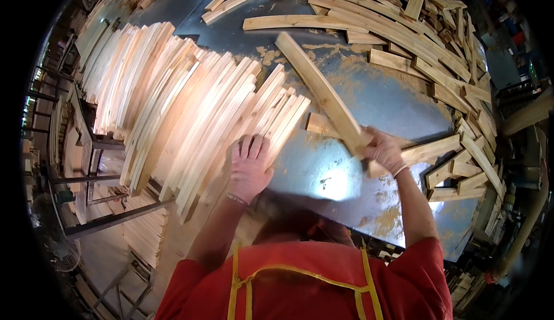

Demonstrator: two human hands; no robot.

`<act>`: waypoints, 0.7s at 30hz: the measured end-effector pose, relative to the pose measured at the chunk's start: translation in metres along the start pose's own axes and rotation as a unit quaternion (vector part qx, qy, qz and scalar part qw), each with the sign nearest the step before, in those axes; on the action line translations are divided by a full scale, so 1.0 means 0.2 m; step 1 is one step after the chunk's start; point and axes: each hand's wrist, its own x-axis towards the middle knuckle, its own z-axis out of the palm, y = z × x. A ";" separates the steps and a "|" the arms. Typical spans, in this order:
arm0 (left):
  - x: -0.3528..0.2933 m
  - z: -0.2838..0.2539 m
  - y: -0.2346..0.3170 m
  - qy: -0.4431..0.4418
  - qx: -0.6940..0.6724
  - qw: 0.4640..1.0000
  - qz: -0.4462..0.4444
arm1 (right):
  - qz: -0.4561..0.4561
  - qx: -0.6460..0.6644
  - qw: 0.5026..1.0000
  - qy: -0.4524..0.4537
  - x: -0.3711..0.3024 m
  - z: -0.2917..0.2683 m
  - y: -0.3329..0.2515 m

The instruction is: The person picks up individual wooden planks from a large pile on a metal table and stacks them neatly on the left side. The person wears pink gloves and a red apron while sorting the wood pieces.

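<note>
My right hand (384,150), in a pale work glove, is closed around the near end of a long wooden board (318,92). The board slants away to the far left over the metal table. My left hand (250,167), also gloved, lies with outstretched fingers on the near right end of a long row of wooden strips (199,104). These strips stand on edge, packed side by side, with uneven ends. Just left of the held board's near part, a short wood piece (321,125) shows, partly hidden beneath it.
Loose boards (398,23) form a jumbled heap along the table's far and right sides. Sawdust patches the metal tabletop (404,109). A dark metal frame (115,219) stands at the left, with a fan (57,233) beyond it. More wood (144,228) is stacked lower down.
</note>
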 end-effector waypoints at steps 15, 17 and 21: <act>-0.15 0.02 0.11 -0.052 0.047 0.997 0.035 | -0.135 -0.053 0.962 -0.229 -0.54 1.17 -0.38; -0.18 0.07 0.06 0.003 0.040 0.999 0.031 | -0.044 -0.082 0.996 -0.013 -0.40 0.76 -0.26; -0.20 0.03 0.11 0.056 0.024 0.998 0.025 | 0.083 -0.288 0.851 0.430 -0.41 -0.07 0.37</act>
